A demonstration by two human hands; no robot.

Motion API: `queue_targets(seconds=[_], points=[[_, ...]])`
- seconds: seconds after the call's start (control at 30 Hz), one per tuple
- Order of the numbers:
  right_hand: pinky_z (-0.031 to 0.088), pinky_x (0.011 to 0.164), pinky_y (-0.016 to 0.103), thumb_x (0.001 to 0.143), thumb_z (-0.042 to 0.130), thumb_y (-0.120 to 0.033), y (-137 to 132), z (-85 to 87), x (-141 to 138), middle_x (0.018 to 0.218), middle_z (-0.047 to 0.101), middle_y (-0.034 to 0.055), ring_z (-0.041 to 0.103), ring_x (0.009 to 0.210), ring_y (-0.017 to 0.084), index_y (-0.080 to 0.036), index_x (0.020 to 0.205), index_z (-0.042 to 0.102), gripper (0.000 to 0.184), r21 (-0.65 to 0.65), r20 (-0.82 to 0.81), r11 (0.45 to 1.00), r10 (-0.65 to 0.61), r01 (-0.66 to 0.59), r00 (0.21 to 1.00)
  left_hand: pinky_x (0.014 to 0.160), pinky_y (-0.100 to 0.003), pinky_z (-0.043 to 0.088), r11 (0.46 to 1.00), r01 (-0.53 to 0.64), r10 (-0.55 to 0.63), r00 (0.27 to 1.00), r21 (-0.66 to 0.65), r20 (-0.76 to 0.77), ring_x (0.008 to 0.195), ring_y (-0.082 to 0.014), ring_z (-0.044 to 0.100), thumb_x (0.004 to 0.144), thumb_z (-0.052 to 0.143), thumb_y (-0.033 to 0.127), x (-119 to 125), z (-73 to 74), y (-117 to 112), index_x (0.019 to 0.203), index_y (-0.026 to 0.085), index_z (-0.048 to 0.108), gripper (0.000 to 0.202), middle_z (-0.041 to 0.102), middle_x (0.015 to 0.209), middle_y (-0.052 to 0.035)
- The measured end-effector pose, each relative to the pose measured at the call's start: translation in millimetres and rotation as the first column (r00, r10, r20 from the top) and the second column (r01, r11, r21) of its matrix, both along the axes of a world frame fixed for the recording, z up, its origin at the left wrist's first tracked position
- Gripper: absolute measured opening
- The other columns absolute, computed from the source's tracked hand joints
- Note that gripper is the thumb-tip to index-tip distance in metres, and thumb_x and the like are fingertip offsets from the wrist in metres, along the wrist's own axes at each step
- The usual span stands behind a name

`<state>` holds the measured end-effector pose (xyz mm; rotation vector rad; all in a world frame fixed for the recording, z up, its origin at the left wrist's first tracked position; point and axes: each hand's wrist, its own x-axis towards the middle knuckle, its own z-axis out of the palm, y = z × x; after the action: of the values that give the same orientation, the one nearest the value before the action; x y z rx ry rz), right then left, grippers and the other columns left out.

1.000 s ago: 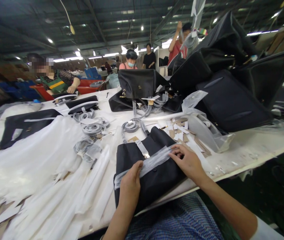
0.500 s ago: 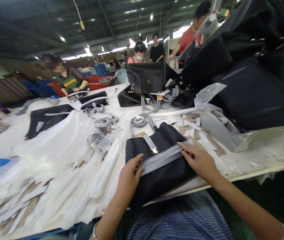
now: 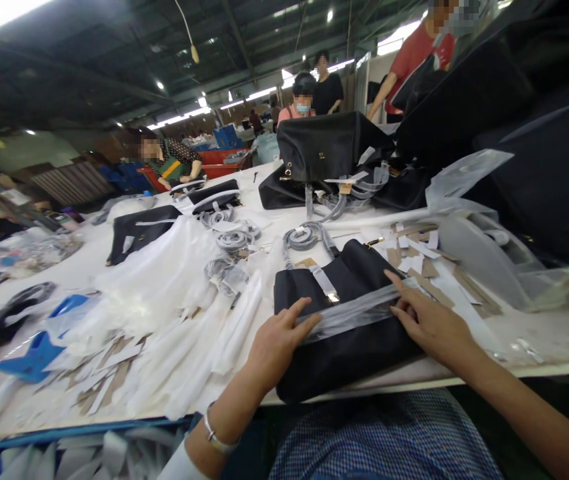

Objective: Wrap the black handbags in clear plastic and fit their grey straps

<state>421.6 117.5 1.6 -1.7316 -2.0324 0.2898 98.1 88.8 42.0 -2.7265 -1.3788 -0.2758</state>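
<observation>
A black handbag (image 3: pixel 344 347) lies flat at the near edge of the white table (image 3: pixel 489 340). A strip of clear plastic film (image 3: pixel 359 308) runs across its front. My left hand (image 3: pixel 279 341) rests on the strip's left end, fingers stretched over it. My right hand (image 3: pixel 427 319) presses the strip's right end with flat fingers. A grey wrapped strap with a gold buckle (image 3: pixel 325 283) crosses the bag above the strip.
White plastic sleeves (image 3: pixel 164 293) pile up to the left, with coiled grey straps (image 3: pixel 229 240) behind. Cardboard and paper scraps (image 3: pixel 414 260) lie right of the bag. Black bags (image 3: pixel 514 133) stack at the right and back. Several people work at the far side.
The view has swung left and down. Both hands have slid slightly along the strip, and the left fingers now stretch out over its end.
</observation>
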Motion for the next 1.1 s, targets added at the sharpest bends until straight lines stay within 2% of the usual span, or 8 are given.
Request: queue_targets(seconds=[0.13, 0.2, 0.33, 0.43, 0.53, 0.63, 0.83, 1.1], points=[[0.05, 0.064, 0.031, 0.094, 0.047, -0.034, 3, 6.6, 0, 0.095, 0.072, 0.0012, 0.068, 0.079, 0.021, -0.033, 0.154, 0.035, 0.061, -0.011, -0.014, 1.0, -0.012, 0.012, 1.0, 0.08, -0.038, 0.058, 0.998, 0.012, -0.003, 0.99, 0.061, -0.141, 0.1, -0.0229, 0.066, 0.095, 0.052, 0.01, 5, 5.1, -4, 0.131, 0.031, 0.059, 0.042, 0.045, 0.153, -0.0105], [0.049, 0.062, 0.031, 0.093, 0.047, -0.035, 3, 8.0, 1, 0.094, 0.072, 0.0012, 0.068, 0.078, 0.021, -0.034, 0.153, 0.038, 0.06, -0.009, 0.001, 1.0, -0.016, 0.017, 1.0, 0.09, -0.043, 0.055, 0.996, -0.017, 0.03, 0.99, 0.093, -0.136, 0.111, -0.0256, 0.062, 0.096, 0.054, 0.013, 11, 6.8, -8, 0.124, 0.026, 0.064, 0.032, 0.049, 0.151, -0.0113], [0.047, 0.059, 0.031, 0.092, 0.049, -0.035, 8, 9.4, 4, 0.091, 0.073, -0.0006, 0.067, 0.075, 0.021, -0.036, 0.154, 0.036, 0.063, -0.053, 0.015, 0.999, -0.006, 0.006, 1.0, 0.116, -0.057, 0.034, 0.987, -0.1, 0.106, 0.994, 0.124, -0.04, 0.136, -0.0321, 0.043, 0.095, 0.059, 0.023, 25, 10.1, -15, 0.112, 0.018, 0.068, 0.02, 0.052, 0.147, -0.0119], [0.047, 0.059, 0.031, 0.091, 0.051, -0.035, 13, 10.0, 7, 0.085, 0.072, -0.0018, 0.067, 0.07, 0.02, -0.033, 0.156, 0.031, 0.068, -0.1, -0.015, 0.995, 0.009, -0.011, 1.0, 0.102, -0.049, 0.05, 0.984, -0.172, 0.174, 0.984, 0.039, -0.03, 0.117, -0.0302, 0.057, 0.092, 0.064, 0.027, 31, 9.5, -17, 0.104, 0.015, 0.069, 0.017, 0.063, 0.128, -0.0125], [0.048, 0.06, 0.032, 0.09, 0.052, -0.036, 18, 9.1, 11, 0.082, 0.072, -0.0018, 0.067, 0.068, 0.02, -0.031, 0.156, 0.031, 0.07, -0.132, -0.047, 0.991, 0.023, -0.029, 0.999, 0.085, -0.038, 0.057, 0.984, -0.179, 0.177, 0.983, -0.021, -0.055, 0.095, -0.023, 0.064, 0.093, 0.059, 0.013, 28, 4.6, -16, 0.11, 0.016, 0.068, 0.019, 0.07, 0.109, -0.0082], [0.048, 0.057, 0.032, 0.089, 0.053, -0.038, 22, 7.7, 15, 0.078, 0.072, -0.0008, 0.066, 0.064, 0.02, -0.03, 0.155, 0.034, 0.069, -0.144, -0.064, 0.988, 0.049, -0.058, 0.997, 0.085, -0.034, 0.057, 0.982, -0.185, 0.185, 0.983, -0.022, -0.021, 0.094, -0.0202, 0.065, 0.094, 0.055, 0.008, 23, 0.5, -17, 0.118, 0.017, 0.065, 0.028, 0.07, 0.113, -0.0065], [0.049, 0.055, 0.033, 0.087, 0.052, -0.04, 30, 9.8, 21, 0.078, 0.072, 0.0002, 0.067, 0.062, 0.021, -0.031, 0.154, 0.038, 0.069, -0.193, -0.098, 0.973, 0.111, -0.128, 0.989, 0.08, -0.031, 0.058, 0.97, -0.236, 0.24, 0.967, -0.056, 0.083, 0.088, -0.0189, 0.067, 0.096, 0.054, 0.011, 19, 4.0, -19, 0.109, 0.021, 0.07, 0.023, 0.073, 0.105, -0.0042], [0.05, 0.057, 0.034, 0.088, 0.052, -0.041, 27, 9.8, 19, 0.08, 0.072, -0.0001, 0.067, 0.065, 0.021, -0.03, 0.154, 0.036, 0.068, -0.2, -0.08, 0.975, 0.085, -0.1, 0.993, 0.083, -0.027, 0.055, 0.92, -0.226, 0.349, 0.845, -0.321, 0.405, 0.09, -0.0162, 0.069, 0.092, 0.062, 0.017, 11, 11.3, -10, 0.09, 0.023, 0.075, 0.015, 0.074, 0.091, -0.002]])
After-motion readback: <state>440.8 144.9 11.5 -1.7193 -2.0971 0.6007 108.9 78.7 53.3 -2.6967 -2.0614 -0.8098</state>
